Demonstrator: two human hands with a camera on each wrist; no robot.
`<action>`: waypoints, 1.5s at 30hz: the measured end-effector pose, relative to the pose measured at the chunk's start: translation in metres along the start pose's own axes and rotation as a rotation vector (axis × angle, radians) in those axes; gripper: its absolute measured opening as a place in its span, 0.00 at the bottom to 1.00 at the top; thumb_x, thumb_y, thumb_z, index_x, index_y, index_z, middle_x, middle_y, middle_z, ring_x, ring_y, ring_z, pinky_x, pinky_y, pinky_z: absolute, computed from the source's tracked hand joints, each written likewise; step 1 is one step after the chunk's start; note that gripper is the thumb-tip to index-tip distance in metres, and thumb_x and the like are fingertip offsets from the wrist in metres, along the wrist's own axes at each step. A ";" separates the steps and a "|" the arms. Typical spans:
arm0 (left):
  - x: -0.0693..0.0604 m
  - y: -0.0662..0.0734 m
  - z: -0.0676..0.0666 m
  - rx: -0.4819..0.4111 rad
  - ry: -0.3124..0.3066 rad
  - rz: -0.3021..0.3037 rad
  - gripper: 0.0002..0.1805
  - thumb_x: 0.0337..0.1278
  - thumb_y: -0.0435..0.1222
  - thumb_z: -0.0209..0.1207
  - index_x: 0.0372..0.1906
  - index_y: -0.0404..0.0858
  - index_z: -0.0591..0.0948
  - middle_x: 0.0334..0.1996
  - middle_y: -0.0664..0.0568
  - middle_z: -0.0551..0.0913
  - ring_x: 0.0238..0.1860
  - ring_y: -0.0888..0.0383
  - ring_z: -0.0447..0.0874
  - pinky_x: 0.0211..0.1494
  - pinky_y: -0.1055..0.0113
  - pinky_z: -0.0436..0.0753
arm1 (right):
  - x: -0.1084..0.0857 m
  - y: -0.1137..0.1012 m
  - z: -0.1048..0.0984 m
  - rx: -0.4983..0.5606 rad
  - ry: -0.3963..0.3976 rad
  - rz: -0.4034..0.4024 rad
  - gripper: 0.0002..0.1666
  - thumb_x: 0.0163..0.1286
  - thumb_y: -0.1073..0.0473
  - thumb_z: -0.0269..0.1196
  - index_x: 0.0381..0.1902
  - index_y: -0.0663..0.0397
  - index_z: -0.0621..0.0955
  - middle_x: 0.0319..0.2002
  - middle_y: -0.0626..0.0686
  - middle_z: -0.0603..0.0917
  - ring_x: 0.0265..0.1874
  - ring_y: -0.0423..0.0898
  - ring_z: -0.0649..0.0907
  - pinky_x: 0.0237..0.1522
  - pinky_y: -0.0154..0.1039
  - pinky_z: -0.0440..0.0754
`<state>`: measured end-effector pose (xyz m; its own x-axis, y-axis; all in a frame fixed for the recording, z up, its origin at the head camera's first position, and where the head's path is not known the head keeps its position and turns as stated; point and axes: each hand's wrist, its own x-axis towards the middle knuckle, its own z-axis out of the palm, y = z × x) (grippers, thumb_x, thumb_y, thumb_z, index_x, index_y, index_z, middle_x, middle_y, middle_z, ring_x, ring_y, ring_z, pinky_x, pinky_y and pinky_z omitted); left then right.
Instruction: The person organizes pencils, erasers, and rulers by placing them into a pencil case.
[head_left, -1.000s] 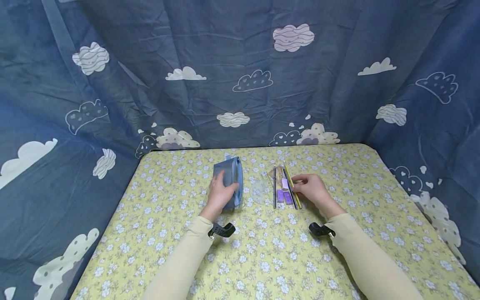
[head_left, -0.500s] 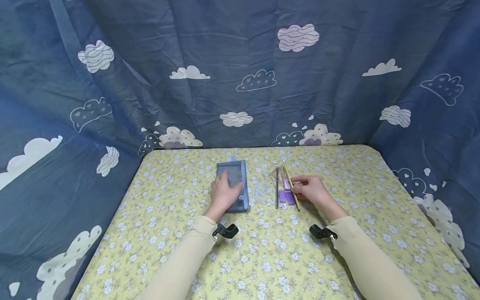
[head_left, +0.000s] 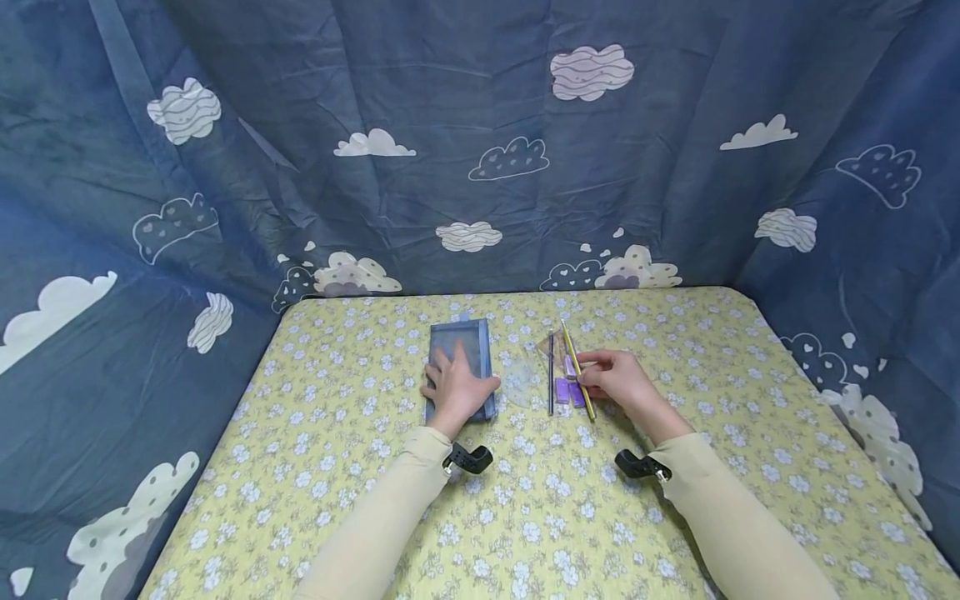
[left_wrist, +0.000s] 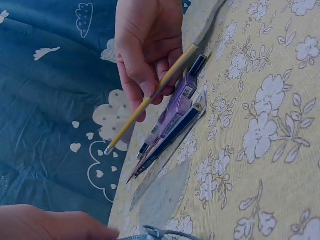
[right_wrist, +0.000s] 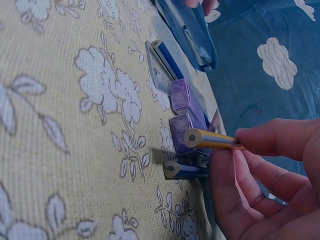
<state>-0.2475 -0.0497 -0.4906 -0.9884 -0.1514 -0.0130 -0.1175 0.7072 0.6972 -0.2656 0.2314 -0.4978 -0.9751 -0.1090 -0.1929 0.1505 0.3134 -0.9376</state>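
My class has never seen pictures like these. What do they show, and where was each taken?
No machine here, just a person working bare-handed. The left hand spreads over a blue zip pouch; the right hand pinches a yellow pencil above the flowered cloth. Also on the cloth are three purple blocks, two dark blue pencils and some clear flat pieces. The wide view comes from a head-worn camera; the tilted close-up where the right hand looks larger comes from the right wrist, the other from the left.

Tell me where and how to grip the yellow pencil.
Probably best pinched at mid-shaft from the right, as the right hand does: the yellow pencil is long, thin and raised, and purple blocks lie to its left.
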 end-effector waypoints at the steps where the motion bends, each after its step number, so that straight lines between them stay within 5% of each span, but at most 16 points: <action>1: 0.000 0.001 0.000 0.001 0.006 -0.001 0.52 0.54 0.51 0.70 0.80 0.43 0.56 0.77 0.30 0.43 0.74 0.23 0.37 0.65 0.23 0.46 | 0.000 -0.001 0.000 0.001 -0.002 -0.001 0.27 0.68 0.69 0.64 0.65 0.63 0.76 0.40 0.60 0.83 0.37 0.51 0.86 0.43 0.42 0.86; 6: 0.000 0.002 -0.005 -0.053 0.032 -0.009 0.46 0.56 0.47 0.68 0.78 0.44 0.61 0.77 0.32 0.48 0.74 0.24 0.43 0.67 0.25 0.48 | -0.002 -0.004 0.001 0.004 -0.017 -0.004 0.28 0.69 0.67 0.64 0.67 0.63 0.74 0.43 0.62 0.83 0.41 0.53 0.86 0.45 0.44 0.86; 9: 0.000 0.002 -0.010 -0.102 0.039 0.006 0.41 0.57 0.45 0.66 0.76 0.43 0.65 0.75 0.35 0.57 0.70 0.29 0.58 0.63 0.33 0.65 | -0.004 -0.006 0.002 0.015 -0.022 -0.007 0.29 0.70 0.67 0.63 0.68 0.64 0.73 0.46 0.65 0.83 0.44 0.54 0.86 0.47 0.45 0.85; 12: -0.001 0.002 -0.018 -0.129 0.031 0.024 0.36 0.58 0.44 0.65 0.72 0.41 0.70 0.65 0.39 0.72 0.48 0.40 0.79 0.43 0.48 0.79 | -0.005 -0.008 0.003 0.027 -0.029 -0.014 0.30 0.69 0.68 0.63 0.69 0.65 0.72 0.47 0.67 0.82 0.44 0.54 0.86 0.46 0.45 0.86; 15: 0.000 0.002 -0.026 -0.146 0.011 0.022 0.31 0.58 0.43 0.63 0.68 0.41 0.75 0.46 0.42 0.83 0.21 0.52 0.74 0.23 0.59 0.73 | -0.005 -0.010 0.004 0.039 -0.041 -0.019 0.30 0.69 0.69 0.63 0.68 0.64 0.73 0.47 0.67 0.83 0.42 0.54 0.86 0.44 0.44 0.86; 17: 0.001 0.000 -0.031 -0.150 0.010 0.014 0.29 0.59 0.44 0.63 0.65 0.41 0.77 0.40 0.44 0.84 0.16 0.57 0.71 0.20 0.62 0.69 | -0.005 -0.012 0.005 0.047 -0.049 -0.021 0.30 0.68 0.69 0.64 0.68 0.64 0.73 0.46 0.67 0.83 0.40 0.54 0.86 0.43 0.43 0.86; 24: 0.006 -0.012 -0.047 -0.205 0.033 0.002 0.11 0.59 0.40 0.64 0.45 0.41 0.88 0.38 0.51 0.87 0.28 0.56 0.82 0.30 0.61 0.79 | -0.005 -0.013 0.010 0.061 -0.082 -0.011 0.29 0.69 0.69 0.63 0.67 0.61 0.75 0.47 0.67 0.82 0.41 0.56 0.86 0.43 0.44 0.86; 32: 0.009 -0.020 -0.061 -0.372 -0.018 -0.003 0.08 0.60 0.32 0.60 0.33 0.33 0.87 0.21 0.48 0.82 0.15 0.58 0.71 0.23 0.63 0.72 | -0.008 -0.017 0.016 0.115 -0.121 0.004 0.30 0.68 0.68 0.64 0.68 0.58 0.75 0.49 0.69 0.81 0.41 0.56 0.86 0.43 0.46 0.87; 40: 0.007 -0.019 -0.069 -0.741 -0.090 -0.114 0.06 0.59 0.29 0.63 0.36 0.28 0.85 0.33 0.45 0.82 0.24 0.56 0.76 0.29 0.62 0.76 | -0.010 -0.026 0.020 0.167 -0.162 0.037 0.31 0.69 0.66 0.65 0.69 0.55 0.74 0.49 0.65 0.81 0.43 0.57 0.85 0.42 0.42 0.86; 45: 0.006 -0.020 -0.073 -0.924 -0.150 -0.221 0.04 0.57 0.29 0.66 0.31 0.33 0.82 0.31 0.45 0.85 0.26 0.57 0.79 0.34 0.62 0.76 | -0.013 -0.033 0.023 0.217 -0.192 0.046 0.30 0.71 0.65 0.63 0.70 0.53 0.74 0.57 0.69 0.77 0.50 0.59 0.82 0.44 0.43 0.86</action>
<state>-0.2446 -0.1148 -0.4522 -0.9627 -0.0805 -0.2583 -0.2433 -0.1602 0.9566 -0.2545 0.2007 -0.4711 -0.9210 -0.2819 -0.2688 0.2455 0.1156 -0.9625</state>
